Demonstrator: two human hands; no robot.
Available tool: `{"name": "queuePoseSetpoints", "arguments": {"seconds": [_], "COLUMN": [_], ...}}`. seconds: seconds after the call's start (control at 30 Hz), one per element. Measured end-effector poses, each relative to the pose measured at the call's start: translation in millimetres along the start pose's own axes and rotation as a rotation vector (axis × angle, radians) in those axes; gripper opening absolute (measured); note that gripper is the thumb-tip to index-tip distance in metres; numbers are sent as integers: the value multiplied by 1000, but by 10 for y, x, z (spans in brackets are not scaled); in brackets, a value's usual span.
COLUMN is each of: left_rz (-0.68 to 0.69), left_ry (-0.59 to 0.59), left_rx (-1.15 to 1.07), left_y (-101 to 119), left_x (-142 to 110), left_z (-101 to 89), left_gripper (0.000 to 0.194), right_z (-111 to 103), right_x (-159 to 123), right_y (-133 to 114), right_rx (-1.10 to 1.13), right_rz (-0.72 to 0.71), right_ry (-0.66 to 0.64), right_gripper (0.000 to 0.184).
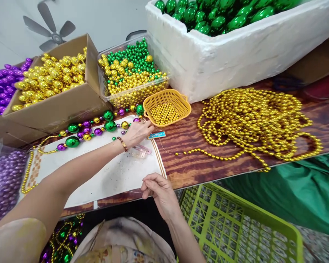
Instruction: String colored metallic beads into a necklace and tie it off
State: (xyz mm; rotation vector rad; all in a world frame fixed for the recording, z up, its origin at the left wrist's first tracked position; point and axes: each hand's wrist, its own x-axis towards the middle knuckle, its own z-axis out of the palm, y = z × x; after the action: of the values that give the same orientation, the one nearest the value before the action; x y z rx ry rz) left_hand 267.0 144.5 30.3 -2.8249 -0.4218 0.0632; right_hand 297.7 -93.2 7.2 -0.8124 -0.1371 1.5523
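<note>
Strand (98,132) work looks part done. Two rows of green, purple and gold beads, large and small, lie threaded along the far edge of the white cloth (90,171) on the bench (186,171), at nine o'clock from the left hand (139,133); small gold beads trail on from the strand's far end towards eight o'clock.

The left hand, its fingers bent and close together, is just beside the basket (167,95); its fingertips are partly hidden, so I cannot tell whether they hold anything. At five o'clock from it, the right hand (160,193) has thumb and fingertips together, seemingly clamped on thin thread (136,192). That thread carries no beads where it shows, so threading there seems unfinished.

Also done, by the look of it: the heap of strung gold beads (252,120) at three o'clock, one tail of it ending in a bare line near the blue packet (157,135), and a mixed pile (63,233) of strung beads below the bench at seven o'clock.

Plenty appears left to use: loose gold beads in the basket at two o'clock, green and gold ones in the tub (105,96) at twelve, larger gold ones in the carton (63,98) at ten.
</note>
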Motion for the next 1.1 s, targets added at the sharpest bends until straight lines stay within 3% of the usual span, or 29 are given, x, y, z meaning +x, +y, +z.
{"name": "queuePoseSetpoints", "arguments": {"seconds": [0.13,0.23,0.3,0.4,0.47,0.57,0.7,0.8,0.93,1.1], "left_rz": [94,152,89,-161,-362,-659,-953,-1031,-1089,-995], "left_ry": [259,500,655,771,724,552,384,335,359,453], "left_rx": [-65,-209,-363,-759,-1095,-1514,-1813,-1964,-2084,-2118], "left_y": [-60,-54,-19,65,136,278,522,680,788,826], "left_x": [-74,-89,-139,-379,-674,-1259,-2022,-2393,-2610,-2705], "left_z": [14,-139,-324,-606,-711,-710,-590,-537,-532,-583], "left_gripper": [24,20,18,17,14,15,27,35,33,41], "right_z": [12,38,77,178,271,426,624,752,894,1030], "right_x": [-4,-2,7,38,73,131,155,130,86,23], "right_y": [30,35,16,-33,-51,-11,159,303,457,610], "right_rx": [-188,-394,-511,-588,-565,-480,-425,-451,-498,-657], "right_rz": [-131,-250,-298,-316,-291,-209,-80,-23,-27,-291], "right_ry": [41,75,91,123,126,106,86,66,42,89], "right_gripper": [22,17,16,17,18,23,27,28,27,18]}}
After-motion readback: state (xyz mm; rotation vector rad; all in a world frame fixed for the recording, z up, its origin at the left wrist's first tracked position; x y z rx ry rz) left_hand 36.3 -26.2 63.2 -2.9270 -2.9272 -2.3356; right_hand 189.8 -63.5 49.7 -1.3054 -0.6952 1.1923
